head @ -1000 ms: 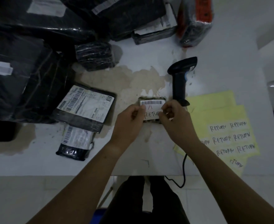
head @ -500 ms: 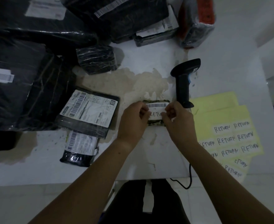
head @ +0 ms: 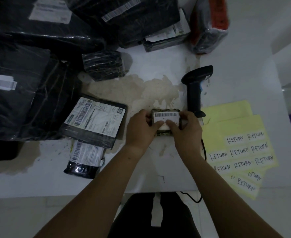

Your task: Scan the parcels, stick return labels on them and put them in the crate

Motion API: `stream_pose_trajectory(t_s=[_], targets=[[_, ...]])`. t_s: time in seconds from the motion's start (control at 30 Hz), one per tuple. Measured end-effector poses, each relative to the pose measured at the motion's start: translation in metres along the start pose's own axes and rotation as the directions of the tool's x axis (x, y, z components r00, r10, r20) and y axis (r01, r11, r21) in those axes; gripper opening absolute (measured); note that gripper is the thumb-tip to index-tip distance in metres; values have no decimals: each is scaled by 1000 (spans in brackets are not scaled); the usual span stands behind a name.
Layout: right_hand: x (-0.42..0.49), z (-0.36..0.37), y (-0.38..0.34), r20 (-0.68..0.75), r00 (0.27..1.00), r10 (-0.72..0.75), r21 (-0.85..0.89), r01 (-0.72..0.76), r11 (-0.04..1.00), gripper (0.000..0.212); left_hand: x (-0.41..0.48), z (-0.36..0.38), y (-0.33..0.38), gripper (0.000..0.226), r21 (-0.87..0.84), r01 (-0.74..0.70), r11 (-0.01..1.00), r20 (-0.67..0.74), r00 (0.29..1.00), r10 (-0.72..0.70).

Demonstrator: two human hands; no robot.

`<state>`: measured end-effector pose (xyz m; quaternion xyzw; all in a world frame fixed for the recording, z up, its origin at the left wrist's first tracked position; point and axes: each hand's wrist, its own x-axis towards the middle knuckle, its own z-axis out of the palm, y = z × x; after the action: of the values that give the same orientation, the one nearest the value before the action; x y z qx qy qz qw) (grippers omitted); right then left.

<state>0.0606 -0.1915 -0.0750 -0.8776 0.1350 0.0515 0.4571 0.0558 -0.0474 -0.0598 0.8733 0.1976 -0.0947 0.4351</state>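
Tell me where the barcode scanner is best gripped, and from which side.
Probably the handle of the barcode scanner: long, narrow and straight, pointing toward the person, with the wide head at the far end. Come from its right, over bare table; the small parcel sits close on its left and the cable leaves the near end.

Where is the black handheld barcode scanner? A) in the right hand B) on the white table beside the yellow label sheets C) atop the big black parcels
B: the black handheld barcode scanner lies on the white table; left hand and right hand hold the small wrapped parcel.
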Motion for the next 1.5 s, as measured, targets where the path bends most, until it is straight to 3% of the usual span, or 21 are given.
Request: stream_pose_trajectory(t_s=[0.17, 0.33, 0.43, 0.53, 0.7, 0.77, 0.87, 1.03, 1.33, 1.4, 1.5], targets=[[-3, -3, 1, -87, 996, 23, 68, -17, 998, 19, -4, 5, -5, 23, 36, -15, 999, -55, 998, 17], [-2, -8, 6, -36, 999, 29, 75, -26, 997, 22, -11, 5, -5, 29, -86, 16, 996, -39, 999, -20], [2, -17, 3, 34, 997, 69, 103, -72, 992, 24, -7, -1, -3, 26, -186, 106, 977, -5, 994, -109], [-4, -29, -3, 132, 989, 64, 98, -78, 992, 42, -13, -8, 5, 20, -326, 201, 924, 34, 979, -201], [-19, -69, -27, 258, 965, 44, 298, -123, 947, 37, -49, -41, 37, 20, -386, 116, 915, -5, 992, -128], [-27, -85, -40, 278, 960, 41, 338, -137, 931, 35, -73, -67, 51, 29, -342, 18, 940, -27, 999, -29], [-42, -93, -69, 342, 939, 32, 390, -172, 904, 36, -108, -118, 57, 32, -151, -250, 956, -142, 963, 230], [-69, -67, -149, 459, 888, -20, 439, -207, 874, 32, -142, -225, 36, 22, 69, -356, 932, -333, 873, 358], [-132, 58, -328, 537, 805, -252, 504, -66, 861, 38, -134, -463, -85, 25, 333, -234, 914, -601, 694, 396], [-149, 94, -369, 575, 754, -317, 507, -25, 862, 47, -121, -515, -125, 22, 392, -141, 909, -619, 690, 375], [-170, 150, -423, 628, 670, -396, 470, 79, 879, 60, -99, -575, -184, 29, 459, 14, 888, -586, 756, 291]])
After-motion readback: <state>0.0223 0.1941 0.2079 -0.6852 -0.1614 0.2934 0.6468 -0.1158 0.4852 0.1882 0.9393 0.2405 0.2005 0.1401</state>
